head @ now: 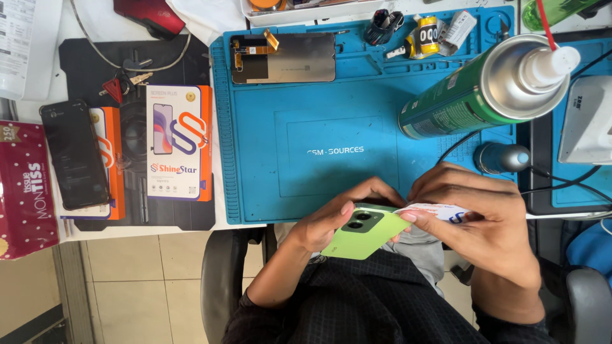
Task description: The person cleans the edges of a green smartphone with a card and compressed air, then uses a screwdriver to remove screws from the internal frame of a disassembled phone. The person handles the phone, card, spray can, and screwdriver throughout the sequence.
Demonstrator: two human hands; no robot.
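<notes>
My left hand (331, 216) grips a light green phone (360, 232) with its back and twin camera lenses facing up, just below the near edge of the blue work mat (306, 102). My right hand (475, 213) pinches a thin white plastic card (440, 211) with orange and blue print, its tip against the phone's right edge. Both hands hover over my lap in dark clothing.
A detached phone screen panel (284, 58) lies at the mat's top left. A tall green spray can (484, 86) stands at right, with a small blue-tipped tool (500, 157) below it. Left of the mat lie two orange-and-white boxes (178, 143), a black phone (73, 153), keys (121, 83) and a red tissue pack (25, 191).
</notes>
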